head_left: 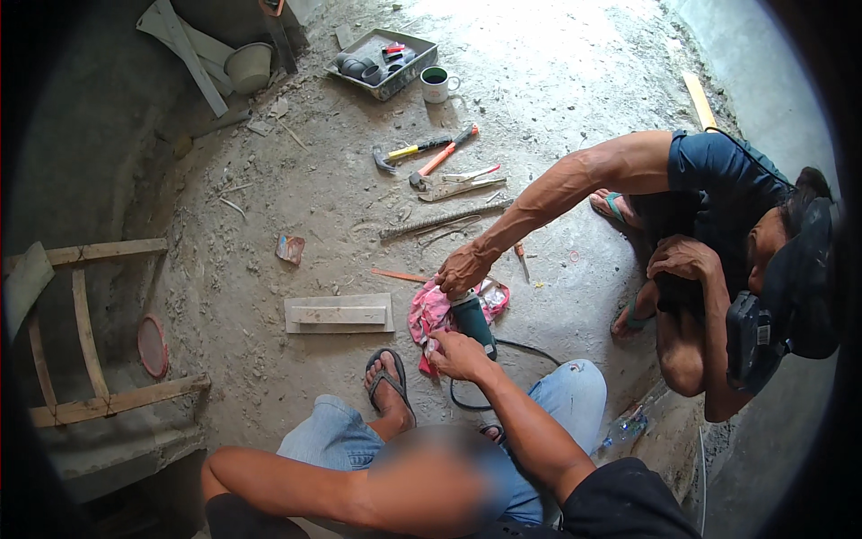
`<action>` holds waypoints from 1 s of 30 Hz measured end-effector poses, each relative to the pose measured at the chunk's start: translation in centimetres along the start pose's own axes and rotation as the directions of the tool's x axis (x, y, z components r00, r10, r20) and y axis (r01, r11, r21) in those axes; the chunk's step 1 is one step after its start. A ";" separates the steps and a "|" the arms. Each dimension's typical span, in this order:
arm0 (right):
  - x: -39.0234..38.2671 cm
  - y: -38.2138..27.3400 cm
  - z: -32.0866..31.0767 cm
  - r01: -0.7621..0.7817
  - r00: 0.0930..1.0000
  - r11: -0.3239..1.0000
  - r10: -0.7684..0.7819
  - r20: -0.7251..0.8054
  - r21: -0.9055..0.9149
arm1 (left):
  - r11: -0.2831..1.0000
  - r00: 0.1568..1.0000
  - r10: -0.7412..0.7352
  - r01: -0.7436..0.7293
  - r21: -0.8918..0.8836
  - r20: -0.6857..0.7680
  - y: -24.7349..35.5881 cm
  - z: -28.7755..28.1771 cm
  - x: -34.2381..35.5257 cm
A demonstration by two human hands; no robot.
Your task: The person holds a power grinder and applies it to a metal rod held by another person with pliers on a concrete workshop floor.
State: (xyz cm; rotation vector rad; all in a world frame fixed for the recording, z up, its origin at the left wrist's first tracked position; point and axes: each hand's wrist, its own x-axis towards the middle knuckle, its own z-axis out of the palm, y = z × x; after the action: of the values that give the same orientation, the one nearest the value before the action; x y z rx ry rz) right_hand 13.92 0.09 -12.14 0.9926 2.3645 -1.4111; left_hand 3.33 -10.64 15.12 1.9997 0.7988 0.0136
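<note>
My right hand (462, 356) is at the near side of a crumpled pink patterned cloth (433, 310), its fingers closed on the cloth's edge. Beside the cloth and just beyond my hand lies a dark green corded power tool (473, 325); its head is hidden by cloth and hands. A co-worker's hand (464, 269) reaches in from the right, over the far end of the tool and cloth. My left forearm (292, 490) bends across my lap into a blurred patch, which hides my left hand. A black cord (530, 349) curves away from the tool.
Left of the cloth lies a plastering trowel (338, 314). Further off are two hammers (440, 154), pliers (467, 173), a screwdriver (522, 262), a mug (436, 85) and a tray of pipe fittings (400, 90). The co-worker squats at right; a wooden frame (90, 332) stands at left.
</note>
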 end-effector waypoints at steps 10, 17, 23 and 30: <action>-0.4 0.1 0.2 0.003 1.000 1.000 -0.003 -0.016 -0.003 | 0.999 0.999 0.026 -0.027 0.042 0.020 -0.1 -0.6 0.1; -0.2 0.2 0.1 -0.026 1.000 1.000 0.026 0.005 0.001 | 0.998 0.999 0.027 -0.030 0.055 0.047 0.0 -1.1 0.2; -0.3 0.2 0.2 -0.013 1.000 1.000 0.013 -0.021 -0.002 | 0.999 0.999 0.011 -0.012 0.030 0.043 0.1 -1.3 0.3; -0.4 -0.3 -0.2 -0.015 1.000 1.000 0.015 -0.001 0.012 | 1.000 0.999 0.001 -0.002 0.025 0.040 0.0 -1.0 0.3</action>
State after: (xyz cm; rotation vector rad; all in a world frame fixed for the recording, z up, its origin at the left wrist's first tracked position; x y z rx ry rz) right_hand 14.04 -0.02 -11.67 1.0125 2.3467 -1.4210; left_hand 3.26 -9.71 15.59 2.0187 0.7752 -0.0351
